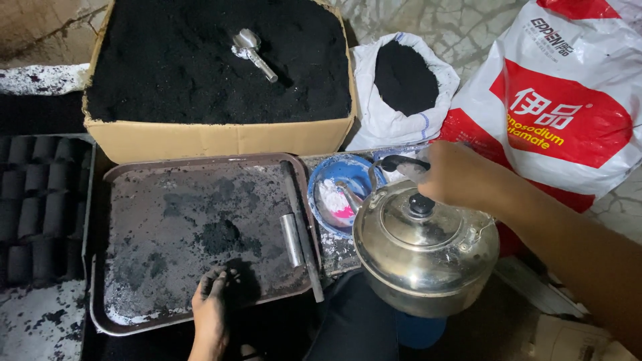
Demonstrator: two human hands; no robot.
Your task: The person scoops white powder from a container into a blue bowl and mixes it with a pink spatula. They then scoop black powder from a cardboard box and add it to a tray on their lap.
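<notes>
The steel kettle (426,251) stood just right of the brown tray (134,175), close beside the blue bowl (348,172). The right hand (453,175) was closed around its black top handle (396,161). The kettle looked rigid, smooth and probably heavy if filled, so the handle seemed the safest hold. The left hand (212,313) rested with loose, empty fingers on the tray's near edge. A cardboard box (221,139) of black powder stood behind the tray.

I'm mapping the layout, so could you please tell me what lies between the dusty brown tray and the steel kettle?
In the head view, a blue bowl with white powder sits between brown tray and steel kettle.
</notes>
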